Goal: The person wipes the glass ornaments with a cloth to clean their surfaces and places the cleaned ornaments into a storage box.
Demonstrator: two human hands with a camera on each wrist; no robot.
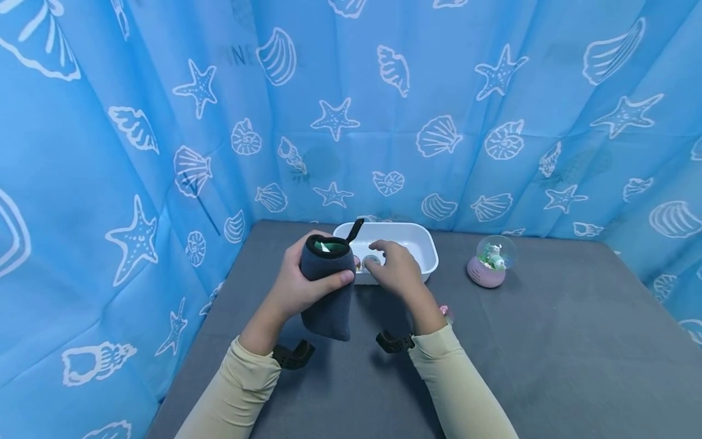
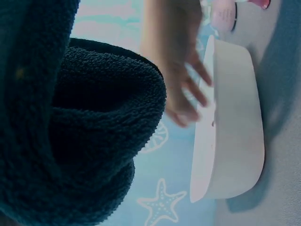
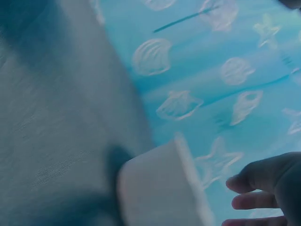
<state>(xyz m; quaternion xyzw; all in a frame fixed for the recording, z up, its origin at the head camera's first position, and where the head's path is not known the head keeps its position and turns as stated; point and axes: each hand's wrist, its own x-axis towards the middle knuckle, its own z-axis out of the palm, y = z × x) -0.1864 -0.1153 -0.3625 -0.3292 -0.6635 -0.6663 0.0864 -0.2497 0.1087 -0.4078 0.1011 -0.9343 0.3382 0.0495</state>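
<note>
My left hand [image 1: 296,280] grips a dark grey-blue fabric pouch [image 1: 329,305], its thumb across the front. The pouch's black-edged mouth faces up, with something green and white inside, and a black loop sticks up from the rim. Up close in the left wrist view, the dark fabric [image 2: 103,122] looks fuzzy. Over the white plastic tub [image 1: 430,256] hangs my right hand [image 1: 397,268], its fingers loosely bent and apart, holding nothing that shows. Small round items [image 1: 371,262] lie in the tub near its front wall, partly hidden by that hand.
To the right of the tub stands a snow globe [image 1: 488,271] on a pink base. A small pink object [image 1: 444,311] is partly hidden behind my right wrist. A blue curtain [image 1: 362,152] with shell prints borders the grey-covered table [image 1: 548,341].
</note>
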